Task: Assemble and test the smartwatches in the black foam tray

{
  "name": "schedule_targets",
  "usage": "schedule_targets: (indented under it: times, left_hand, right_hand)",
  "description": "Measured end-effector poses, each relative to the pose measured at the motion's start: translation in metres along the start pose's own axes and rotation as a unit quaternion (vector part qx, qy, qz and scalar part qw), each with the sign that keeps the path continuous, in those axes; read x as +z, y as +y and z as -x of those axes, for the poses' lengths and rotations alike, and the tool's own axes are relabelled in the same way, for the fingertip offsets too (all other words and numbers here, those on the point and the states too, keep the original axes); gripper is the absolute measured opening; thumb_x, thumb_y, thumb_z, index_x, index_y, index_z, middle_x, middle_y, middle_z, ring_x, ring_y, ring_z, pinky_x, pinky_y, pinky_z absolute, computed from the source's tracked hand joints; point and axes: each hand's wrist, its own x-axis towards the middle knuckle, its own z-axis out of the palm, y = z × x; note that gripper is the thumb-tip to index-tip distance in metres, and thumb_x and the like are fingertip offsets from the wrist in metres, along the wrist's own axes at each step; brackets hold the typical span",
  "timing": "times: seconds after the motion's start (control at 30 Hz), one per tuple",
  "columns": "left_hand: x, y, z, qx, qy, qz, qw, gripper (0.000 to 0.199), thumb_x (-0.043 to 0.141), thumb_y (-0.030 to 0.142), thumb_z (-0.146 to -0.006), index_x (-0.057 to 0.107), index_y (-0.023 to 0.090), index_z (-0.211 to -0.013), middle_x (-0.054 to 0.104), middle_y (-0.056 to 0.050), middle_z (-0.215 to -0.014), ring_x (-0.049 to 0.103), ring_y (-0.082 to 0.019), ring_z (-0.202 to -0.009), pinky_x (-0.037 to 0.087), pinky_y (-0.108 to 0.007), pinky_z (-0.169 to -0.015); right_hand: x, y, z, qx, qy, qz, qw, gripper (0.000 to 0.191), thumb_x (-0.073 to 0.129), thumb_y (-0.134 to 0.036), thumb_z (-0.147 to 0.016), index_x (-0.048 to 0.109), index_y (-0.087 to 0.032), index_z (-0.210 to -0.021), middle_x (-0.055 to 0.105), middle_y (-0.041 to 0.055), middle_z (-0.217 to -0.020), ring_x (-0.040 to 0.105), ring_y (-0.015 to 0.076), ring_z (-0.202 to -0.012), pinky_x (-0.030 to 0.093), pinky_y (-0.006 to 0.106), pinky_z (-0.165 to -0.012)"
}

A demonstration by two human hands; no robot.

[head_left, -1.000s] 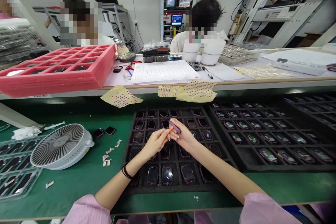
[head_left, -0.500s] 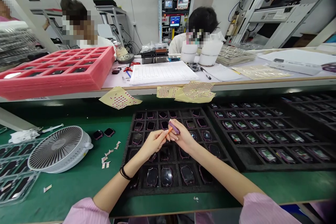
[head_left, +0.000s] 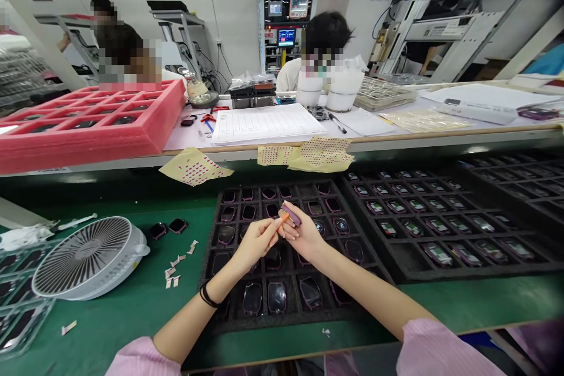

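Above the middle of a black foam tray (head_left: 247, 322), my two hands meet. My right hand (head_left: 308, 238) is closed around a purple watch case (head_left: 291, 211), held tilted with its narrow purple edge showing. The fingers of my left hand (head_left: 259, 239) pinch a small orange piece (head_left: 285, 217) against the case; its exact kind I cannot make out. Purple-rimmed watch cases such as this dark-faced one (head_left: 277, 295) lie in the compartments below, partly covered by my hands and forearms.
To the left stand a round grey fan (head_left: 88, 264), two loose watch cases (head_left: 178, 225) and several small pale tabs (head_left: 175, 261). More foam trays with watch parts (head_left: 440, 254) lie right. A shelf with a pink foam tray (head_left: 154, 135) and papers (head_left: 268, 123) runs behind; people sit beyond.
The view has shifted slightly, moving the scene a little left. My right fingers have opened somewhat around the watch case, showing more of it. My left fingers still pinch the orange piece.
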Motion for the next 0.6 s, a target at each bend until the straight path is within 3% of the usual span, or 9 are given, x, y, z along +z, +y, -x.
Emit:
schedule_targets:
  times: [0.4,0.6]
  left_hand:
    - [-0.0044,0.003,0.0014,-0.015,-0.001,-0.033,0.999,0.05,0.052,0.063,-0.074,0.057,0.014,-0.068,0.034,0.009,-0.041,0.021,-0.003,-0.032,0.014,-0.017,-0.032]
    - [-0.0004,-0.0027,0.0009,0.011,0.013,0.013,1.0,0.05,0.055,0.064,-0.074,0.05,0.015,-0.06,0.033,0.009,-0.04,0.02,-0.002,-0.032,0.014,-0.016,-0.032]
  right_hand:
    - [-0.0017,0.0012,0.0022,-0.063,0.03,0.091,0.993,0.031,0.07,-0.037,-0.075,0.045,-0.02,-0.066,0.034,-0.0114,-0.04,0.024,0.0031,-0.028,0.02,0.017,-0.032]
    - [0.0044,0.0031,0.0032,0.006,-0.015,0.016,1.0,0.038,0.064,-0.041,-0.079,0.041,-0.018,-0.058,0.033,-0.0107,-0.039,0.017,0.0012,-0.028,0.014,0.015,-0.03]
